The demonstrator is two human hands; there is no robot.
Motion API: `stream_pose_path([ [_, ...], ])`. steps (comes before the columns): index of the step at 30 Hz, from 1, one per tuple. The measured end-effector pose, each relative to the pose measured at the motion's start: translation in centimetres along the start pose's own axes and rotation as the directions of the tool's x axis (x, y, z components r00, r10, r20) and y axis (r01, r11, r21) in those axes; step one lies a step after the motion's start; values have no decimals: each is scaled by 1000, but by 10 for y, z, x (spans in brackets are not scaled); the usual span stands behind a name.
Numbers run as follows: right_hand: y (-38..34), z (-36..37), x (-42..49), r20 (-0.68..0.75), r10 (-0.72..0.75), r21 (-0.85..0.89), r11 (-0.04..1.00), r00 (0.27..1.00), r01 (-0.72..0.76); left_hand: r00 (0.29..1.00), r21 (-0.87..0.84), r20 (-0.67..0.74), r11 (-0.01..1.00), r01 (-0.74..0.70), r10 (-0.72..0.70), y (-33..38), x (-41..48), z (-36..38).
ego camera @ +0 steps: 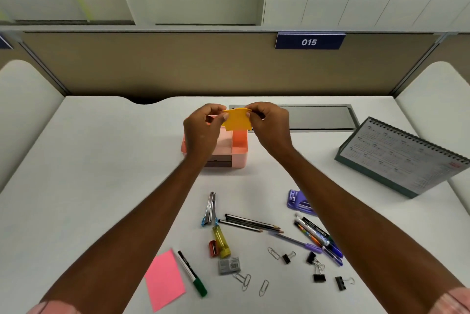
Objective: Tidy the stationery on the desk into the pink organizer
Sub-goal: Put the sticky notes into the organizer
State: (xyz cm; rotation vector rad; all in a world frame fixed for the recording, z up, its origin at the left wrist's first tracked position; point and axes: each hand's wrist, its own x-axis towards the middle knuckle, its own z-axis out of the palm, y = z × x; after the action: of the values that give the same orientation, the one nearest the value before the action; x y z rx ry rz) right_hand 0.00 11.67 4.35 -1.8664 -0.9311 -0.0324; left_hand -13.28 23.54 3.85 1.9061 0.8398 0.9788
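Observation:
Both hands hold a yellow-orange sticky-note pad [236, 120] just above the pink organizer [239, 158] at the desk's middle. My left hand [203, 128] pinches the pad's left edge and my right hand [269, 125] pinches its right edge. The left forearm hides part of the organizer. On the near desk lie a pink sticky-note pad [164, 280], a green marker [192, 273], a stapler [210, 209], pencils [250, 223], a yellow glue stick [221, 241], a red sharpener [214, 248], a grey eraser [229, 266], pens [318, 237], paper clips and black binder clips.
A purple hole punch [298, 201] lies right of the stapler, partly under my right forearm. A desk calendar [401, 158] stands at the right. A grey cable hatch [320, 117] sits behind the organizer, against the brown partition.

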Motion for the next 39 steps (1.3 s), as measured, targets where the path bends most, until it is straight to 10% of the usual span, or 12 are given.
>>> stream_pose_path([
  [8,13,24,31,50,-13,-77,997,999,17,989,115,20,982,-150,149,-18,43,4],
  [20,52,53,35,238,134,-277,959,962,-65,991,372,137,926,-63,13,-53,51,26],
  [39,63,44,19,135,159,-308,945,978,-111,995,389,96,920,-51,14,-78,37,7],
])
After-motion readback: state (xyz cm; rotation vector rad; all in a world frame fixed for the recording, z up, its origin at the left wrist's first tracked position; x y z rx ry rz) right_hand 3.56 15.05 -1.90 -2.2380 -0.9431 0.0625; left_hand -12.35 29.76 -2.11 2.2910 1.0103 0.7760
